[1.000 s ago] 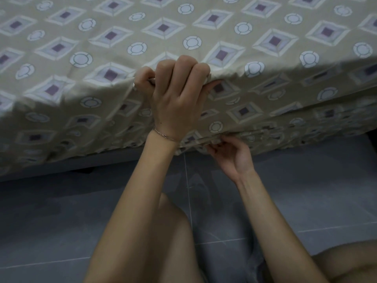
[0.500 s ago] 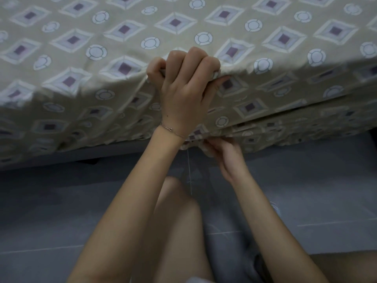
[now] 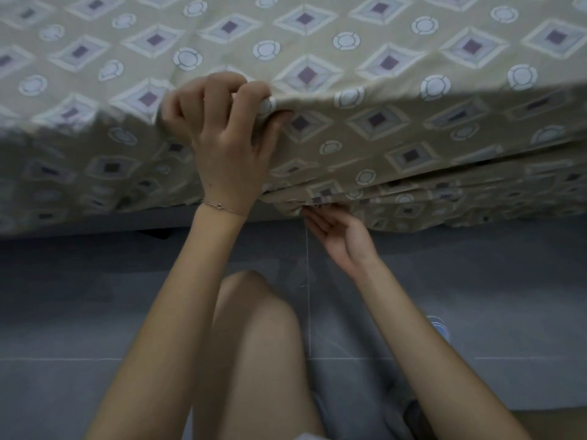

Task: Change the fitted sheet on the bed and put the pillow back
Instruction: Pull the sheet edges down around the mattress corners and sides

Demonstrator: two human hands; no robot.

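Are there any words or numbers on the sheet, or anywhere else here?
None can be read.
The sheet shows only diamonds and circles, no letters.
The bracelet and the floor show no writing.
A small blue thing on the floor is too blurred to tell.

A thin rose-gold chain bracelet (image 3: 219, 205) with a small ring clasp circles the wrist just below the left hand (image 3: 228, 138) and its grip. Behind the grip both forearms are bare, as is the right hand (image 3: 336, 231). A bare knee (image 3: 254, 296) shows between them. Farthest back lies a blurred pale cloth edge (image 3: 306, 436); which garment, I cannot tell.
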